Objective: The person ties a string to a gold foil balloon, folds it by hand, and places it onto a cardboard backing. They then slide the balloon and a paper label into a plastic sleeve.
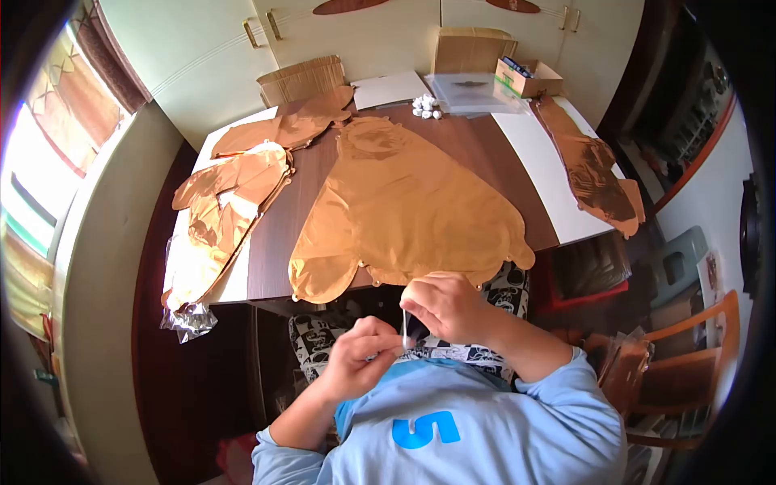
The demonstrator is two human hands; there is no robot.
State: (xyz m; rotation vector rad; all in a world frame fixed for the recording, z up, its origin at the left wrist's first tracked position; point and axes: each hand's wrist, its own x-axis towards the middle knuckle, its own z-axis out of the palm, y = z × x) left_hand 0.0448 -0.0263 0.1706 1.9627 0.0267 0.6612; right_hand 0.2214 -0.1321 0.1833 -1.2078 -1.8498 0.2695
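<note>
I see the table (279, 242) running away from the person, with cupboards behind it. The big balloon (404, 202), flat copper foil, lies along the table's middle, its near edge hanging over the near side just above the hands. A foil pile (226, 210) covers the left edge and a foil piece (594, 174) drapes off the right. Boxes (303, 79) and white bits (427, 107) sit at the far end.

The right hand (449, 307) is closed in a pinch on the top of the strip (404, 330). The left hand (362, 360) sits lower and nearer the chest, fingers curled tight and nipping the strip's bottom end. The strip is thin and pale and is held between both hands over the lap, off the table. Its long axis is near vertical in view, top end pointing at the balloon edge.
</note>
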